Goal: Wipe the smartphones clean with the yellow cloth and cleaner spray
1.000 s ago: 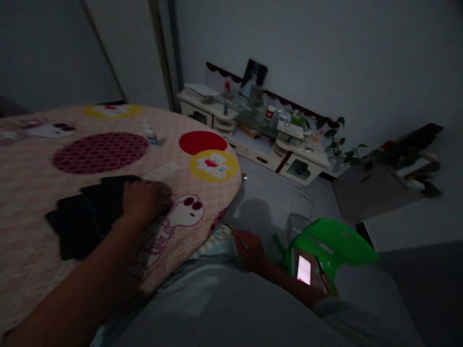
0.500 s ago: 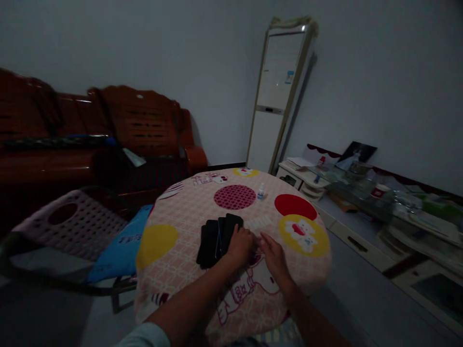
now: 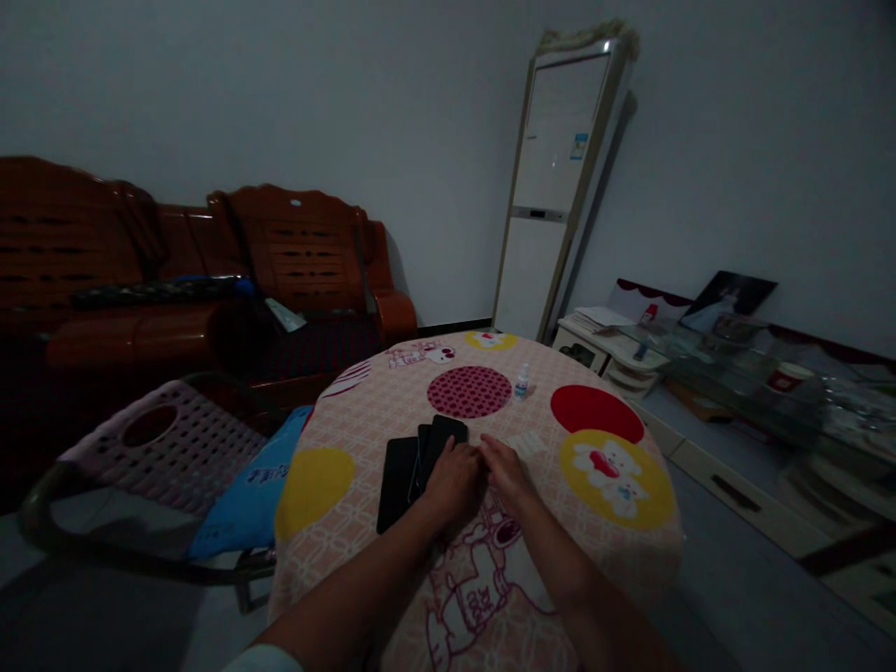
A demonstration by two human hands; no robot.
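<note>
My left hand [image 3: 454, 483] is over the near middle of the round table, its fingers curled and meeting those of my right hand [image 3: 510, 474]. Both hands look closed at the fingertips; whatever is between them is hidden. Left of my left hand lies a small stack of flat black things: a wider tablet-like slab [image 3: 396, 474] underneath and a phone-like slab [image 3: 445, 433] with rounded corners on top. My left hand covers part of the stack's right side. Several small pale strips [image 3: 526, 443] lie just beyond my right hand. A small white bottle [image 3: 522, 381] stands farther back.
A patterned cloth [image 3: 315, 485] covers the table. At left stand a pink woven chair [image 3: 175, 457] with a blue bag [image 3: 256, 495] and a wooden sofa [image 3: 308, 252]. A tall air conditioner [image 3: 546, 196] stands behind; a cluttered glass-topped cabinet [image 3: 742, 373] is at right.
My right hand has moved left, closer against my left hand. The black slabs sit differently, with more of the wide lower one showing. The whole view has shifted slightly.
</note>
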